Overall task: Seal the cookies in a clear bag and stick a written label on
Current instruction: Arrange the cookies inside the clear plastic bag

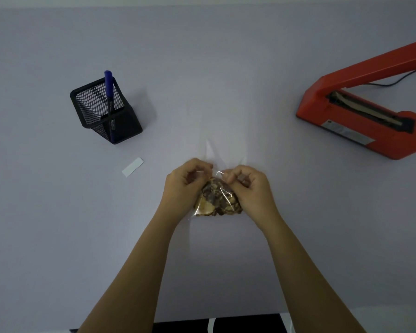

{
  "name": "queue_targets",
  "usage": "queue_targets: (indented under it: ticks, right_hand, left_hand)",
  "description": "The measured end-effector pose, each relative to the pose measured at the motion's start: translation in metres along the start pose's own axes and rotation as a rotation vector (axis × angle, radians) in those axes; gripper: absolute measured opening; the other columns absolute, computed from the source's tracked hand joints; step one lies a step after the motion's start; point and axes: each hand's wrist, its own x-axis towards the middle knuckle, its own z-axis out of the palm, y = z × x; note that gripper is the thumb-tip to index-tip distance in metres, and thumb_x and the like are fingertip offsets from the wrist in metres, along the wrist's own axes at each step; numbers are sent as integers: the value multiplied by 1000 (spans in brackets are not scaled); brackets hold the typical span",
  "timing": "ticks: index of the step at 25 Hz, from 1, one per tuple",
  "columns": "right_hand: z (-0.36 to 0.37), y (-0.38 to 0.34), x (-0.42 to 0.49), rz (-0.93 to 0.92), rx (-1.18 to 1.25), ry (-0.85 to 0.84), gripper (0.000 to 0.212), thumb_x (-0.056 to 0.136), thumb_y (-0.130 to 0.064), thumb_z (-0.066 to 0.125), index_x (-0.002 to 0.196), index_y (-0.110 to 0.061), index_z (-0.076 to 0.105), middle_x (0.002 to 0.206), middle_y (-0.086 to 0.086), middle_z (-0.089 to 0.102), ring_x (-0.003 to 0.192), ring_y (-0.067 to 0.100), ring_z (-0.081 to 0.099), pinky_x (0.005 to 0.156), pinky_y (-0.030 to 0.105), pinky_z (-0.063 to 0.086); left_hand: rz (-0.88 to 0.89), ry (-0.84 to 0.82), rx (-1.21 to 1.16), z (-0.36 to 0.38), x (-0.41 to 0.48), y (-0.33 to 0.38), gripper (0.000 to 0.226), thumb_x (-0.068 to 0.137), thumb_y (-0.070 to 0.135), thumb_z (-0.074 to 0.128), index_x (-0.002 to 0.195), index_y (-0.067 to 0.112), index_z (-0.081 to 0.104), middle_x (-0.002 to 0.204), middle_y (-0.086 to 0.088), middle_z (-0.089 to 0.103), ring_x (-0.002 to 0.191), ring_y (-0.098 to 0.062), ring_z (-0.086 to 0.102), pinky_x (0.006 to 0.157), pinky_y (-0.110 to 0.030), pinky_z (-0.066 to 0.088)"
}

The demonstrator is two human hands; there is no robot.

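Brown and tan cookies (217, 198) sit inside a clear bag (222, 152) at the middle of the table. The bag's open end stretches away from me, nearly invisible against the surface. My left hand (186, 182) pinches the film at the left of the cookies. On the other side my right hand (249, 186) pinches the film too. Both hands press close against the cookie pile. A small white label (132, 167) lies flat to the left, apart from the hands.
A black mesh pen holder (106, 110) with a blue marker (109, 92) stands at the left. An orange heat sealer (360, 106) with its arm raised sits at the right, its cable trailing back. The pale table (58, 236) ends near my body.
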Motion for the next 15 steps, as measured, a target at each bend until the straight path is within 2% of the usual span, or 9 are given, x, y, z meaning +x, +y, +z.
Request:
queue_targets:
  ticks: [2,5,8,11,15]
  right_hand:
    - [-1,2,-1,66,-20,-45,19,87,-11,62,75,-22,71,83,-2,74,78,10,70,69,23,54]
    - [-4,5,-3,95,-8,-108,28,88,-2,58,77,-23,73,85,-6,73,81,5,69,73,14,51]
    - [-3,9,-7,70,-3,-121,27,86,2,58,81,-20,73,86,-7,73,84,5,68,76,14,51]
    - [-3,11,-10,52,4,-131,23,86,-2,61,84,-22,72,87,-8,73,85,5,68,75,15,51]
    - [-6,11,-9,32,-13,-145,24,84,-3,64,82,-26,72,79,-15,72,81,2,68,70,11,49]
  left_hand:
    - [-40,-48,23,-2,-1,-1,23,89,6,58,89,23,73,94,3,73,90,-12,68,85,-34,55]
    - [-92,-159,-10,-12,-2,-4,22,89,2,55,95,13,73,97,-4,73,93,-15,67,86,-29,53]
    - [-89,-276,5,-22,-2,-6,26,88,-6,51,94,5,74,100,-6,72,96,-14,67,86,-23,52]
    - [-76,-345,16,-26,-1,-6,29,86,-11,50,92,5,73,100,-1,71,94,-8,66,82,-16,50]
    - [-50,-391,79,-30,1,-9,36,84,-11,52,93,15,75,96,16,71,98,-5,64,82,-12,48]
